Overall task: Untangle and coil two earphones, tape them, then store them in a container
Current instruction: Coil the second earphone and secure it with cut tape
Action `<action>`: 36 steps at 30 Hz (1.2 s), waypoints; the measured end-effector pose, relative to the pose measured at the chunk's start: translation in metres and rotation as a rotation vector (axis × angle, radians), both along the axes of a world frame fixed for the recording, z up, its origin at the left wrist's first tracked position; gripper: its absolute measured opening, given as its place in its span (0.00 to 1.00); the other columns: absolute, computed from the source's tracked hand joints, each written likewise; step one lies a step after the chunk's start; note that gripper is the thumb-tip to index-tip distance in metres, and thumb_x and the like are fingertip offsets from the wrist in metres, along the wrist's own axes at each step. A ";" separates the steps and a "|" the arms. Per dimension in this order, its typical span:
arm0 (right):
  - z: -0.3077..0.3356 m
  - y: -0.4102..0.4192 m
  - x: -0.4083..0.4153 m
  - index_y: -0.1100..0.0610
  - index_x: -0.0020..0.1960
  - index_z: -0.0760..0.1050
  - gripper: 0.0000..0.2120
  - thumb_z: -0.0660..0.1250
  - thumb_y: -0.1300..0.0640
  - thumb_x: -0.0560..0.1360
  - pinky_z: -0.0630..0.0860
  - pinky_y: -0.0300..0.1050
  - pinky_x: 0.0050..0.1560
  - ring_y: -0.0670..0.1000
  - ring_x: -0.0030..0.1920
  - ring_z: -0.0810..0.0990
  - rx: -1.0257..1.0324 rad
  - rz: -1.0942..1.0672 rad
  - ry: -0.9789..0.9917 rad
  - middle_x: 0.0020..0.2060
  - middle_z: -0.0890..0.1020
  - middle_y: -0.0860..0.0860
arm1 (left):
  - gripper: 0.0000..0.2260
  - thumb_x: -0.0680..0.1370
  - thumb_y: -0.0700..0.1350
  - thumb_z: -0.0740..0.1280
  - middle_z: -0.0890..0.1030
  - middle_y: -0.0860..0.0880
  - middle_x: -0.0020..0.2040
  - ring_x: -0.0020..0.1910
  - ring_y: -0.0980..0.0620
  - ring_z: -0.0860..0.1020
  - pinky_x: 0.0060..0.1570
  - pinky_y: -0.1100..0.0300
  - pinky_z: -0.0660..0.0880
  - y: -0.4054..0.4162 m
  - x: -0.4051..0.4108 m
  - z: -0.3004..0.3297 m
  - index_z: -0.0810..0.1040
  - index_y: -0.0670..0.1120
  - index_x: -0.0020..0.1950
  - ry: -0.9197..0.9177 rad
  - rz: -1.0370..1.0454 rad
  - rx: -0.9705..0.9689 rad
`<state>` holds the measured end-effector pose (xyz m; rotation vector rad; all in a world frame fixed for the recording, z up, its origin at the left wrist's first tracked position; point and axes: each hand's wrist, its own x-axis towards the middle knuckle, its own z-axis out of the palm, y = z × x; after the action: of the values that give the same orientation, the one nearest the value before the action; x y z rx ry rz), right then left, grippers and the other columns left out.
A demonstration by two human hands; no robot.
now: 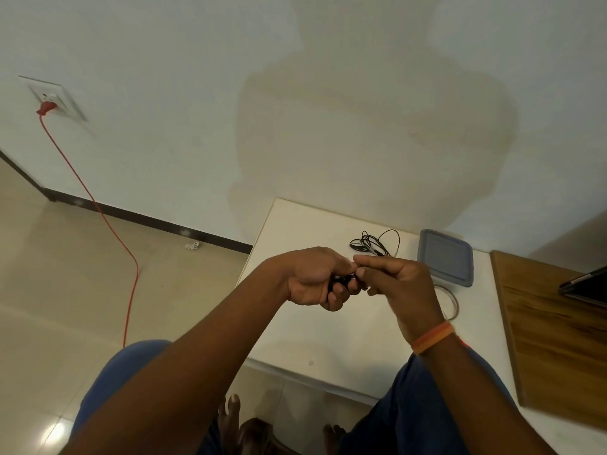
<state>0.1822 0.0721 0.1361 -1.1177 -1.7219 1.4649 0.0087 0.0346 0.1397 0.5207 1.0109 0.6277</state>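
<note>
- While pinched between both hands above the left part of the white table [295, 336], small black coiled earphone bundle [341, 280]: mostly hidden in the palms, so how tidy the coil is cannot be told.
- Left hand [312, 277]: fingers curled round the black bundle, gripping it from below and the side.
- Right hand [399, 277]: thumb and forefinger pinched shut at the bundle's top edge; whether on cable or on a strip of tape cannot be told.
- Judged step: finishing the first earphone, either the last turns of the coil or the taping.
- Next move, as a judgement: keeping the left grip firm so the loops do not spring apart while the right hand binds them.
- Second black earphone, a loose tangle of thin cable [377, 243]: lying untouched near the table's far edge, just beyond the hands.
- Grey square plastic lidded container [446, 254]: just right of that tangle, at the far right corner, lid on.
- Clear tape roll [450, 300]: partly behind the right wrist, near the container's near side.
- Brown wooden board [558, 326]: abutting the table's right edge.
- Room: pale wall, beige tiled floor, dark skirting, red cord [108, 221] running down from a white wall socket [54, 97] at left.
</note>
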 end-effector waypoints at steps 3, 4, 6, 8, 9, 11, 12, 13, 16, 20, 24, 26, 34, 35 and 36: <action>-0.002 0.005 0.004 0.58 0.47 0.86 0.08 0.70 0.66 0.72 0.78 0.42 0.38 0.49 0.37 0.80 -0.494 -0.029 0.154 0.38 0.85 0.54 | 0.13 0.85 0.42 0.51 0.70 0.49 0.35 0.29 0.57 0.63 0.29 0.66 0.63 0.000 0.000 -0.001 0.73 0.41 0.48 0.007 0.000 -0.033; -0.004 0.007 0.005 0.59 0.46 0.86 0.08 0.70 0.66 0.71 0.78 0.42 0.38 0.48 0.35 0.79 -0.541 -0.038 0.155 0.36 0.84 0.54 | 0.13 0.85 0.42 0.51 0.70 0.49 0.35 0.29 0.57 0.63 0.30 0.66 0.63 0.000 0.000 -0.002 0.73 0.41 0.49 0.014 0.004 -0.041; -0.003 0.009 0.006 0.59 0.46 0.86 0.07 0.71 0.65 0.71 0.78 0.42 0.38 0.47 0.35 0.78 -0.531 -0.039 0.152 0.35 0.83 0.53 | 0.13 0.85 0.43 0.50 0.71 0.49 0.36 0.29 0.57 0.63 0.29 0.66 0.63 0.000 -0.002 -0.001 0.73 0.40 0.52 0.023 0.022 -0.053; -0.001 0.008 0.007 0.56 0.48 0.86 0.07 0.72 0.62 0.71 0.78 0.42 0.40 0.47 0.37 0.79 -0.405 -0.039 0.149 0.38 0.85 0.51 | 0.14 0.85 0.43 0.50 0.71 0.50 0.35 0.27 0.57 0.63 0.29 0.66 0.63 0.001 -0.003 -0.001 0.73 0.40 0.52 0.019 0.034 -0.068; 0.000 0.006 0.006 0.54 0.48 0.86 0.07 0.72 0.62 0.72 0.78 0.41 0.40 0.46 0.39 0.81 -0.301 -0.050 0.135 0.41 0.86 0.49 | 0.14 0.85 0.43 0.50 0.71 0.50 0.35 0.27 0.57 0.64 0.28 0.66 0.63 0.002 -0.003 -0.001 0.73 0.40 0.51 0.016 0.033 -0.082; 0.001 0.000 0.002 0.51 0.49 0.85 0.09 0.73 0.63 0.72 0.78 0.37 0.40 0.45 0.41 0.83 0.050 -0.099 0.016 0.43 0.86 0.48 | 0.14 0.85 0.43 0.50 0.70 0.50 0.35 0.26 0.57 0.63 0.29 0.66 0.63 0.002 0.000 -0.002 0.73 0.40 0.50 0.011 0.034 -0.121; -0.001 -0.002 -0.001 0.52 0.50 0.85 0.10 0.73 0.64 0.72 0.77 0.33 0.40 0.45 0.40 0.83 0.300 -0.117 -0.098 0.42 0.86 0.48 | 0.15 0.85 0.44 0.50 0.70 0.50 0.35 0.26 0.57 0.63 0.29 0.66 0.62 0.002 0.002 -0.003 0.73 0.40 0.50 0.004 0.040 -0.143; -0.002 -0.005 -0.003 0.55 0.50 0.85 0.10 0.74 0.65 0.71 0.75 0.31 0.39 0.46 0.37 0.81 0.552 -0.120 -0.217 0.41 0.85 0.50 | 0.15 0.85 0.44 0.50 0.70 0.50 0.35 0.26 0.57 0.63 0.29 0.66 0.62 0.003 0.003 -0.005 0.73 0.40 0.49 -0.006 0.052 -0.163; -0.005 -0.012 -0.010 0.63 0.47 0.85 0.09 0.77 0.67 0.67 0.72 0.39 0.38 0.53 0.34 0.79 0.997 -0.083 -0.435 0.35 0.83 0.56 | 0.16 0.84 0.42 0.50 0.71 0.50 0.32 0.25 0.57 0.63 0.27 0.66 0.64 0.004 0.004 -0.007 0.72 0.42 0.42 -0.060 0.118 -0.195; -0.006 -0.018 -0.014 0.64 0.46 0.84 0.09 0.79 0.65 0.66 0.78 0.49 0.37 0.59 0.34 0.79 1.153 -0.042 -0.565 0.33 0.80 0.58 | 0.14 0.82 0.37 0.51 0.71 0.47 0.31 0.24 0.56 0.65 0.25 0.66 0.66 0.003 0.003 -0.008 0.69 0.42 0.38 -0.073 0.198 -0.182; -0.004 -0.017 -0.012 0.64 0.47 0.84 0.12 0.80 0.63 0.65 0.80 0.50 0.39 0.60 0.35 0.80 1.184 -0.006 -0.643 0.34 0.81 0.59 | 0.14 0.82 0.37 0.51 0.71 0.48 0.32 0.25 0.56 0.65 0.26 0.66 0.65 0.002 0.002 -0.008 0.69 0.42 0.38 -0.065 0.178 -0.140; -0.004 -0.019 -0.013 0.65 0.46 0.84 0.12 0.80 0.64 0.65 0.80 0.49 0.38 0.59 0.34 0.80 1.161 -0.005 -0.645 0.33 0.81 0.58 | 0.14 0.81 0.37 0.51 0.71 0.48 0.31 0.25 0.56 0.65 0.26 0.65 0.65 0.001 0.002 -0.007 0.69 0.42 0.38 -0.064 0.167 -0.124; -0.006 -0.015 -0.013 0.62 0.46 0.85 0.07 0.76 0.67 0.68 0.69 0.40 0.35 0.54 0.31 0.76 0.858 -0.072 -0.516 0.30 0.79 0.57 | 0.14 0.83 0.40 0.51 0.71 0.48 0.34 0.27 0.56 0.65 0.28 0.65 0.65 0.000 0.005 -0.004 0.70 0.42 0.40 -0.065 0.146 -0.096; -0.006 -0.016 -0.013 0.62 0.45 0.85 0.08 0.77 0.68 0.67 0.68 0.40 0.36 0.54 0.31 0.75 0.893 -0.064 -0.547 0.30 0.79 0.57 | 0.14 0.83 0.40 0.51 0.72 0.47 0.34 0.28 0.56 0.65 0.28 0.64 0.64 0.000 0.005 -0.004 0.70 0.42 0.40 -0.057 0.146 -0.093; -0.005 -0.017 -0.013 0.63 0.44 0.84 0.08 0.78 0.68 0.66 0.68 0.40 0.36 0.54 0.30 0.76 0.927 -0.055 -0.572 0.30 0.79 0.57 | 0.14 0.83 0.40 0.51 0.72 0.47 0.33 0.28 0.55 0.65 0.28 0.64 0.64 0.000 0.005 -0.005 0.70 0.42 0.40 -0.050 0.147 -0.087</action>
<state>0.1692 0.0550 0.1307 -1.0540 -2.3326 0.1692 0.0140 0.0342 0.1350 0.3549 1.0302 0.7205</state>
